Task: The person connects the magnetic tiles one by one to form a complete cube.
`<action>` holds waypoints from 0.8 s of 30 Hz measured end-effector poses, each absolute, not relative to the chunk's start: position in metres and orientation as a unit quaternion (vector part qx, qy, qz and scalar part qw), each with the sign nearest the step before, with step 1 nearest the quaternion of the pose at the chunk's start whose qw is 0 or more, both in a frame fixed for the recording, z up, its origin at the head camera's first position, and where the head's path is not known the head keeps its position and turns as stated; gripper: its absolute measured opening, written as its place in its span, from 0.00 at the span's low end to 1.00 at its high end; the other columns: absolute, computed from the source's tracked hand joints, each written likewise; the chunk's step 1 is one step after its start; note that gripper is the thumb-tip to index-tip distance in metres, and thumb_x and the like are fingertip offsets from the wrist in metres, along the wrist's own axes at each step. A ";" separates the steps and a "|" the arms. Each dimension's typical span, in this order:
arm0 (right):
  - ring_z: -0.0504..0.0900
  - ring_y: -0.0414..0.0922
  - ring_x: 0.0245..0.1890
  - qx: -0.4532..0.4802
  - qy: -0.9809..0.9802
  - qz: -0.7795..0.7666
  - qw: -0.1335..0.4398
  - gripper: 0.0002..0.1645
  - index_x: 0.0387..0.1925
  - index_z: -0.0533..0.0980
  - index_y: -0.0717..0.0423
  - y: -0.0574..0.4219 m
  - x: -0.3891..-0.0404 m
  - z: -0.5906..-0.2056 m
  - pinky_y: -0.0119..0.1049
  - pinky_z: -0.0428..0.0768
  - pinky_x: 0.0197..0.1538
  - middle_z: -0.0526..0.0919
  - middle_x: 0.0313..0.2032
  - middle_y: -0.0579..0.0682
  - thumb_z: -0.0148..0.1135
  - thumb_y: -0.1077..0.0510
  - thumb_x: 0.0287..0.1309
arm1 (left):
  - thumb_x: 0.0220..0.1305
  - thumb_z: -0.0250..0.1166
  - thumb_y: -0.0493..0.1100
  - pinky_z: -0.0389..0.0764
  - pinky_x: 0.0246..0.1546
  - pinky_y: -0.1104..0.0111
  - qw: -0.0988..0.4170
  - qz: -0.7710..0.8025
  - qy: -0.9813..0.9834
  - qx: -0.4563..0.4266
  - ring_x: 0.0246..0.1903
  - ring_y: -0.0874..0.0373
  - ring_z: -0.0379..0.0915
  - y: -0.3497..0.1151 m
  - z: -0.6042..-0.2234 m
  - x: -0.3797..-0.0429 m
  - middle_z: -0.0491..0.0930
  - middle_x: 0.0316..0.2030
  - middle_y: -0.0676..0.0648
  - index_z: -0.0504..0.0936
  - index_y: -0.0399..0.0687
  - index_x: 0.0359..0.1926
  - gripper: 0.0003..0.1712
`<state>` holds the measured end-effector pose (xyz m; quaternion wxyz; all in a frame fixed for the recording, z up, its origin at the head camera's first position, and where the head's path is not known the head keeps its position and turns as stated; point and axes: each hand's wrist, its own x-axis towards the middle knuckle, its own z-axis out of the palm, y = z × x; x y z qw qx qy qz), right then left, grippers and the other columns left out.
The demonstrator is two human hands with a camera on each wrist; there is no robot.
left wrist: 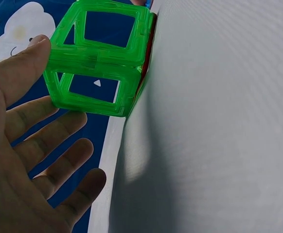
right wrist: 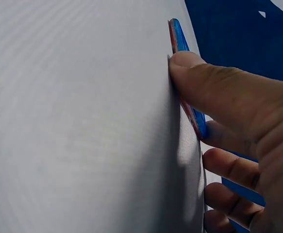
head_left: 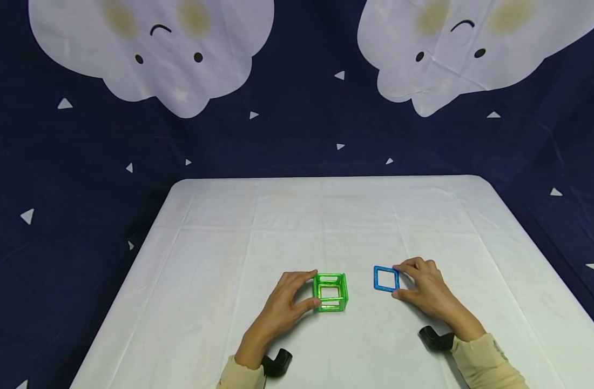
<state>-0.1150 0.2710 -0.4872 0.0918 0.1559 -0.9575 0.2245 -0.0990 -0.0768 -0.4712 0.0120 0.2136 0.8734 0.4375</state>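
A see-through green cube [head_left: 330,292] of square magnetic tiles sits on the white table. My left hand [head_left: 282,305] holds the cube by its left side, the thumb at the near corner and the forefinger at the far one. Low in the left wrist view, the other fingers spread away from the green cube [left wrist: 97,58]; a red edge shows along its base. To the right, my right hand [head_left: 425,292] pinches a blue square magnetic tile [head_left: 386,279] by its right edge. The right wrist view shows the blue tile [right wrist: 180,39] almost edge-on, low over the tabletop.
The white table cover [head_left: 219,243] has faint fold creases. A dark blue cloth [head_left: 297,140] with clouds and small white triangles hangs behind the table. Black wrist mounts [head_left: 277,363] stick out beside both cuffs. A gap of bare cover lies between cube and tile.
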 end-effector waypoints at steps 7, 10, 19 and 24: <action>0.66 0.46 0.42 0.151 -0.958 0.229 0.087 0.32 0.48 0.79 0.54 0.273 -0.115 -0.488 0.40 0.61 0.42 0.77 0.45 0.52 0.77 0.49 0.36 | 0.54 0.66 0.57 0.70 0.59 0.57 0.010 0.436 0.874 0.214 0.58 0.60 0.65 -0.077 -0.471 -0.099 0.75 0.57 0.55 0.71 0.59 0.63 0.34; 0.66 0.47 0.43 0.143 -0.957 0.238 0.081 0.32 0.48 0.78 0.54 0.273 -0.115 -0.486 0.40 0.62 0.42 0.77 0.45 0.52 0.76 0.47 0.38 | 0.54 0.66 0.57 0.70 0.59 0.57 0.011 0.437 0.873 0.215 0.58 0.60 0.65 -0.077 -0.471 -0.098 0.75 0.57 0.55 0.71 0.58 0.63 0.34; 0.65 0.43 0.42 0.140 -0.955 0.247 0.088 0.33 0.48 0.78 0.55 0.271 -0.112 -0.481 0.37 0.63 0.41 0.78 0.43 0.51 0.77 0.48 0.38 | 0.54 0.67 0.54 0.69 0.59 0.57 0.014 0.439 0.872 0.216 0.58 0.59 0.65 -0.077 -0.469 -0.098 0.75 0.57 0.54 0.71 0.57 0.63 0.34; 0.65 0.42 0.42 0.157 -0.950 0.248 0.110 0.32 0.48 0.78 0.55 0.269 -0.113 -0.477 0.35 0.64 0.41 0.77 0.42 0.50 0.77 0.51 0.37 | 0.54 0.67 0.54 0.69 0.59 0.57 0.014 0.438 0.873 0.216 0.58 0.59 0.65 -0.077 -0.469 -0.098 0.75 0.57 0.53 0.71 0.57 0.63 0.34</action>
